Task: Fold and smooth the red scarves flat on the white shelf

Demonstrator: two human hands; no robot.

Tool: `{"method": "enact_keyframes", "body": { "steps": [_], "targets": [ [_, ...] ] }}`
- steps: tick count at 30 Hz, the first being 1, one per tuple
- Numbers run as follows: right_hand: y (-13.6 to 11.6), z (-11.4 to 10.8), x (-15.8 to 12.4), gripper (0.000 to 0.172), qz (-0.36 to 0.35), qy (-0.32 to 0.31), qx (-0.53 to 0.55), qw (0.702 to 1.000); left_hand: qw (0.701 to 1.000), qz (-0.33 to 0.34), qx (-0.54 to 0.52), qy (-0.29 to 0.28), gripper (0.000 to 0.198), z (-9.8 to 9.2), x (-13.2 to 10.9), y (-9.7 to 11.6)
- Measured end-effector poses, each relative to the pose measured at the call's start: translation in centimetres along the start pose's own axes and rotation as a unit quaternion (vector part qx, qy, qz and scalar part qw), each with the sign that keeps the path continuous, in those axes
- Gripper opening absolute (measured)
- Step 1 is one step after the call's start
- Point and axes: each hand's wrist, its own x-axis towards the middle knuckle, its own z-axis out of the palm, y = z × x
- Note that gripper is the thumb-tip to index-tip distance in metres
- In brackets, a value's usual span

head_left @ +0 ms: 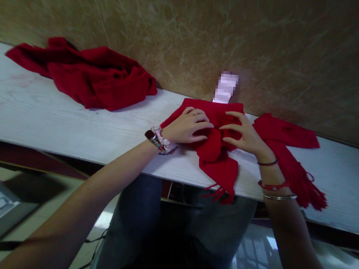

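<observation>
A red scarf [211,147] lies bunched and folded on the narrow white counter, its fringed end hanging over the front edge. My left hand [188,126] rests on the left part of the scarf, fingers gently bent and thumb apart from them. From the other side, my right hand [244,134] touches the cloth with its fingers spread. Between the two hands the cloth rises in a loose fold. Any cloth under the fingertips is partly hidden.
To the left, a larger heap of red cloth [99,75] lies against the marbled wall [175,33]. Another red fringed scarf [283,152] is at the right by my forearm. A pale, pixelated strip [226,88] stands behind the middle scarf. The white counter [57,126] is shallow.
</observation>
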Motion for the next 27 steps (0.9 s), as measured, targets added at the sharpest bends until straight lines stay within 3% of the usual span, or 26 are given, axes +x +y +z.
{"method": "enact_keyframes", "body": {
  "steps": [4, 7, 9, 11, 17, 20, 23, 27],
  "targets": [
    [0.3, 0.2, -0.1, 0.014, -0.017, -0.033, 0.005, 0.999, 1.000, -0.003, 0.024, 0.007, 0.020, 0.9, -0.2, -0.7],
    [0.3, 0.3, -0.1, 0.021, -0.016, -0.045, 0.015, 0.999, 0.999, -0.027, 0.023, 0.027, 0.019, 0.9, -0.2, -1.1],
    [0.3, 0.4, -0.1, 0.017, -0.014, -0.045, 0.011, 0.999, 0.997, -0.052, 0.029, 0.042, 0.020, 0.7, -0.2, -1.2],
    [0.3, 0.5, 0.0, 0.005, -0.007, -0.026, -0.003, 1.000, 0.993, -0.088, 0.049, 0.061, 0.020, 0.3, -0.3, -1.6],
    [0.3, 0.3, 0.3, 0.010, 0.048, 0.119, -0.036, 0.991, 0.951, -0.231, 0.129, 0.159, 0.021, -1.1, -1.0, -3.2],
    [0.0, 0.5, 0.3, 0.011, 0.042, 0.123, -0.035, 0.991, 0.944, -0.256, 0.135, 0.159, 0.022, -1.3, -1.2, -3.6],
    [-0.2, 1.0, 0.3, 0.016, 0.023, 0.069, -0.032, 0.997, 0.962, -0.215, 0.105, 0.129, 0.026, -1.1, -1.0, -3.1],
    [-0.3, 1.3, 0.3, 0.020, 0.018, 0.041, -0.046, 0.998, 0.995, -0.043, 0.039, 0.078, 0.026, -1.0, -0.5, -1.4]
  ]
}}
